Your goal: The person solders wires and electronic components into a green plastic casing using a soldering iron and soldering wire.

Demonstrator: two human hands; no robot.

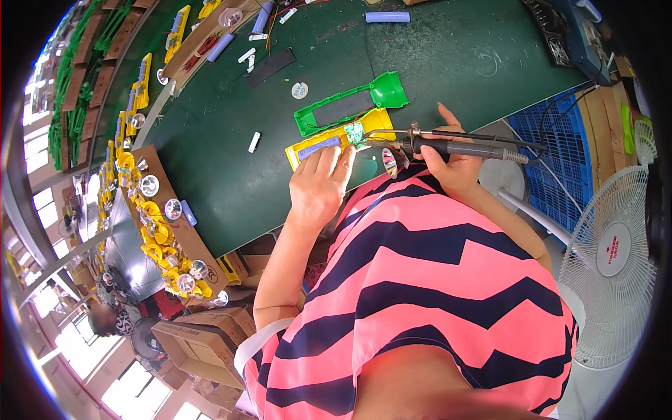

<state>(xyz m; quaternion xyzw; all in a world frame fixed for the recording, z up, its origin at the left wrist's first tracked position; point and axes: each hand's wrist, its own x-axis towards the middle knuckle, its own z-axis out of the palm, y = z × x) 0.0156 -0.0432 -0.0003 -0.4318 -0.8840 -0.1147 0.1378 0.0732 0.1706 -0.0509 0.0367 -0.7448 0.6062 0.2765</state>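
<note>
right hand (460, 173) grips black soldering iron (479, 150)

Plenty of open bench (210, 189) left of the left grip (318, 192), with just a small white strip (254, 142) in that lane! Upper right runs clear too, up to the blue-grey machine (584, 42). Straight ahead? Blocked: the green case (388, 89) lies just beyond the yellow case (381, 120). Rightward, the soldering iron (462, 148) bars the way, and a reflector (392, 164) crowds the near side.
</note>
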